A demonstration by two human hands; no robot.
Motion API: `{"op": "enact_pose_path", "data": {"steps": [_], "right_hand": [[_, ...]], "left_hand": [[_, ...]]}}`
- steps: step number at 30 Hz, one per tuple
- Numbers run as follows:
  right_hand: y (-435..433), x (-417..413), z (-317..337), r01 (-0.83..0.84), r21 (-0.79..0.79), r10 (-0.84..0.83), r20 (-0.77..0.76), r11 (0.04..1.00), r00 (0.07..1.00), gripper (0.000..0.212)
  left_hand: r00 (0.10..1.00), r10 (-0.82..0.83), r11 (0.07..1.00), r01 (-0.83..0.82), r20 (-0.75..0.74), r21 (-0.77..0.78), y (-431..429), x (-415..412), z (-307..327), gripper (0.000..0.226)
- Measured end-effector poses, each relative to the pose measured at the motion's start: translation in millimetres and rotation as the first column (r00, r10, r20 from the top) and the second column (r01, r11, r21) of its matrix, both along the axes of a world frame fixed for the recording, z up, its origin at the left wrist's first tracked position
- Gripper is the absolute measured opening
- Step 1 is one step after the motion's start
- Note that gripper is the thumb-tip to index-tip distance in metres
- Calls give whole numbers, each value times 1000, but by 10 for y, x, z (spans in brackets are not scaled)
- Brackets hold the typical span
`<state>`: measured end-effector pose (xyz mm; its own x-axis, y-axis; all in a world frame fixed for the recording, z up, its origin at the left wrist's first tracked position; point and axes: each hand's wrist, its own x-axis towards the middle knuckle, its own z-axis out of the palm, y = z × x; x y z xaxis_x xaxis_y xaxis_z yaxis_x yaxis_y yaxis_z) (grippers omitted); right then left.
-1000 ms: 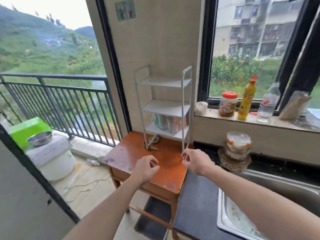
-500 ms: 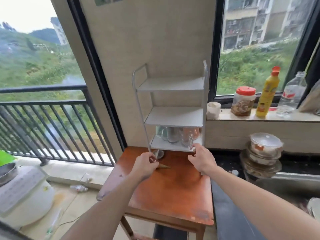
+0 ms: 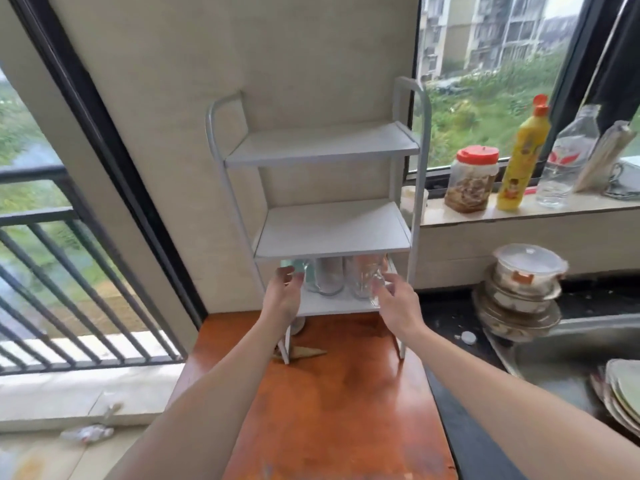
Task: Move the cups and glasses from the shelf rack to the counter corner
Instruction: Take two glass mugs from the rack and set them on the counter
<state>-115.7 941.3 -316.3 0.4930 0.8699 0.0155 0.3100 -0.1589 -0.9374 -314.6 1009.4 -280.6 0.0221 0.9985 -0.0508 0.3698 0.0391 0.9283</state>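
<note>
Both grips [image 3: 337,294] open, arms fwd

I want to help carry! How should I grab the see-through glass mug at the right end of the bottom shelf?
Come from the open front of the rack. The glass mug stands upright with its handle toward the right hand, so hold the handle or wrap its side. The shelf above blocks reaching from the top.

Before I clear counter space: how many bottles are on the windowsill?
2. A yellow squeeze bottle with an orange cap stands right of the red-lidded jar; a clear plastic bottle stands just right of it. Others may sit beyond the frame's right edge.
</note>
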Motion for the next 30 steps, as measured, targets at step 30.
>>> {"op": "enact_pose_path", "data": {"steps": [30], "right_hand": [[-1701,220,278,-39,-263,-107,-520,964,848,40]], "left_hand": [[915,-332,857,395,230,-331,-1213,-24,3,41]]}}
